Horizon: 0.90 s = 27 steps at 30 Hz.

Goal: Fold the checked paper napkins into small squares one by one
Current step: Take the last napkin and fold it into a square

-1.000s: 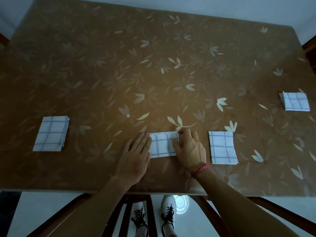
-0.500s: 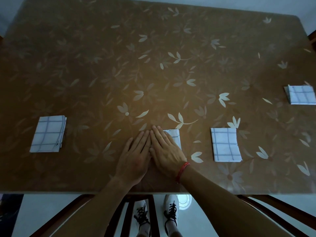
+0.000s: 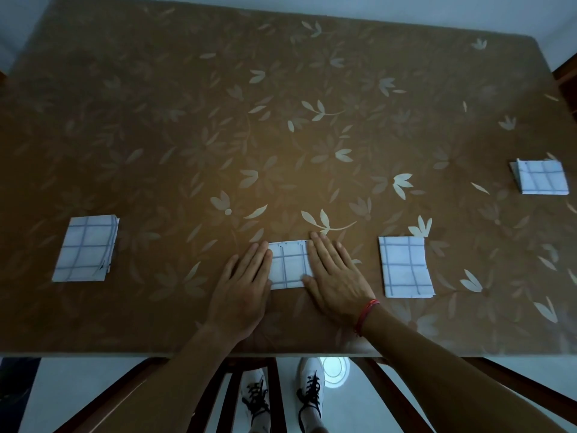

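A white napkin with blue checks lies folded near the table's front edge, between my hands. My left hand lies flat with straight fingers, its fingertips touching the napkin's left edge. My right hand lies flat over the napkin's right side, pressing it down. A single folded napkin lies to the right of my right hand. A stack of checked napkins sits at the left, and another folded stack rests at the far right.
The brown table has a leaf-pattern cover, and its front edge runs just below my wrists. Dark wooden chair parts show at the right edge and under the table, with my shoes on the pale floor below.
My right hand, which lay beside the left over the napkin, has slid to the right. The middle of the folded napkin now shows between my hands.
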Each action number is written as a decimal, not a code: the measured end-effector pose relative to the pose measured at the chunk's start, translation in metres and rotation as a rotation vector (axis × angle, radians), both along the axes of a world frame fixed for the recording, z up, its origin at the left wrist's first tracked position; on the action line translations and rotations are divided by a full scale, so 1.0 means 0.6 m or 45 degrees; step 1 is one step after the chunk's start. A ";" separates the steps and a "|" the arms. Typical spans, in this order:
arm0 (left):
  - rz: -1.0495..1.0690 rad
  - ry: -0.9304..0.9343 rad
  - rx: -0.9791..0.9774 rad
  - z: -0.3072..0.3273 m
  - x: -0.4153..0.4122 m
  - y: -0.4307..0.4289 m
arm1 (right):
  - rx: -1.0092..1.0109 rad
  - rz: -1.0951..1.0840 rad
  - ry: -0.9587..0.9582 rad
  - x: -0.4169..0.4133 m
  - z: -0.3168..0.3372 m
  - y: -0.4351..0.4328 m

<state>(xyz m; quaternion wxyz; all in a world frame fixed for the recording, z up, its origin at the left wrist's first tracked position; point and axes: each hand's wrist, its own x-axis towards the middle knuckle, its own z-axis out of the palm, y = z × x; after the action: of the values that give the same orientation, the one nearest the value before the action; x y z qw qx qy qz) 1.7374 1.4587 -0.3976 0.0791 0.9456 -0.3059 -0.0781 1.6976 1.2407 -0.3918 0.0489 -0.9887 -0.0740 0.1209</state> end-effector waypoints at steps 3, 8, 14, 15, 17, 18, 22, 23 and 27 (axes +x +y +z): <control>0.019 0.022 -0.008 0.009 0.002 -0.005 | 0.037 -0.015 0.003 0.001 0.003 0.000; 0.060 0.049 -0.092 0.028 0.016 -0.015 | 0.075 -0.025 -0.005 0.009 0.016 0.006; 0.046 0.014 -0.148 0.047 0.034 -0.028 | 0.137 -0.022 0.016 0.027 0.041 0.011; 0.053 0.024 -0.161 0.049 0.036 -0.031 | 0.137 -0.025 0.004 0.031 0.044 0.012; 0.091 0.057 -0.200 0.048 0.040 -0.038 | 0.132 -0.034 -0.005 0.038 0.047 0.015; 0.115 0.074 -0.212 0.046 0.042 -0.042 | 0.134 -0.040 -0.007 0.042 0.047 0.016; 0.153 0.060 -0.196 0.043 0.049 -0.054 | 0.142 -0.045 -0.003 0.051 0.049 0.018; 0.153 0.051 -0.190 0.044 0.050 -0.057 | 0.142 -0.041 -0.001 0.052 0.050 0.018; 0.178 0.064 -0.207 0.044 0.060 -0.061 | 0.156 -0.038 -0.008 0.054 0.058 0.014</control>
<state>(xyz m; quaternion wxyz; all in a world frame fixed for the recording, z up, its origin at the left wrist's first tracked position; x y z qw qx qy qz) 1.7737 1.4221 -0.3713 0.1683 0.9528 -0.2424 -0.0710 1.7298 1.2491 -0.3568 0.1108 -0.9852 -0.0665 0.1125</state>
